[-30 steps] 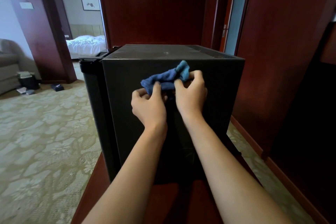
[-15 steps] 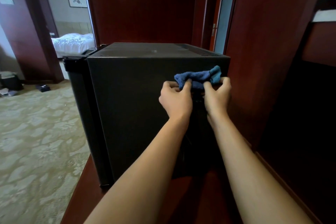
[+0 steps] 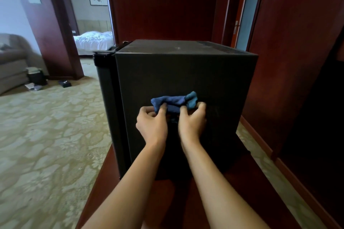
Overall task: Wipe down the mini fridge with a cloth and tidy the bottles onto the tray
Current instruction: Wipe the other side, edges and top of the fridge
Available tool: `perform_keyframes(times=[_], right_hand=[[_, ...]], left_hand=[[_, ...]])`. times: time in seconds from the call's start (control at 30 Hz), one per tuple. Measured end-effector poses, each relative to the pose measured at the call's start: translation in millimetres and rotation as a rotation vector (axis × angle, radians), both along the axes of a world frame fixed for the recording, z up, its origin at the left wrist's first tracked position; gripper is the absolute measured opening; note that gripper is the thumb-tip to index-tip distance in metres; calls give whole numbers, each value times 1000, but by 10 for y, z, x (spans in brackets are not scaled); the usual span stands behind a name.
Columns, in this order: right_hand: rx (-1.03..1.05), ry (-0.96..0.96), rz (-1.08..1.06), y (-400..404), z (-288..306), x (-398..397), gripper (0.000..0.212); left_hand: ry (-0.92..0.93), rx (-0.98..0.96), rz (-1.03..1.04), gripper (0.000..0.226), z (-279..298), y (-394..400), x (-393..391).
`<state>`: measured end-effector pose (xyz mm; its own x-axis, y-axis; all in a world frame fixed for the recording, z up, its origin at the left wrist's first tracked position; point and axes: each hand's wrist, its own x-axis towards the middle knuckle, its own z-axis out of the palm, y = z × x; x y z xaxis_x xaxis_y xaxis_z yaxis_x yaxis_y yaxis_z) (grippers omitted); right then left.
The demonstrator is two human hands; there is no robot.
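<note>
Both hands (image 3: 172,126) press a bunched blue cloth (image 3: 174,103) against the black fridge (image 3: 186,76).

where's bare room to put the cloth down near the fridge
The mini fridge top, between its front edge and the rear vent slots, shows nothing on it. The wooden surface right of the forearms, out to the carpet, also looks bare. It is crowded mid-panel, where the left hand and right hand grip the blue cloth against the fridge.

walls (image 3: 163,2): dark red wood | carpet (image 3: 46,135): patterned beige | bed (image 3: 94,40): white
</note>
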<state>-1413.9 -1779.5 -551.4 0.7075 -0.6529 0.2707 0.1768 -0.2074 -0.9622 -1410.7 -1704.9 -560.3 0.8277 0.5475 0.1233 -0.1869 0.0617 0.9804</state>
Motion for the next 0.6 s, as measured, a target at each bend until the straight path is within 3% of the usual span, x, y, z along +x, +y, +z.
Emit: perform_keyframes(times=[0.17,0.3,0.47,0.6], right_hand=[[-115,-133,-56,-277,364,46,18],[-3,-155,63,-633,596,164,21],[-87,-147,0,-812,214,136,20],[-54,1,-48,-784,-328,14,21]], left_hand=[[-57,-112,-71,25,308,-212,19],[-147,-44,-61,23,582,-497,94],[-97,74,-82,22,191,-640,71],[75,92,-121,21,-273,-679,-4]])
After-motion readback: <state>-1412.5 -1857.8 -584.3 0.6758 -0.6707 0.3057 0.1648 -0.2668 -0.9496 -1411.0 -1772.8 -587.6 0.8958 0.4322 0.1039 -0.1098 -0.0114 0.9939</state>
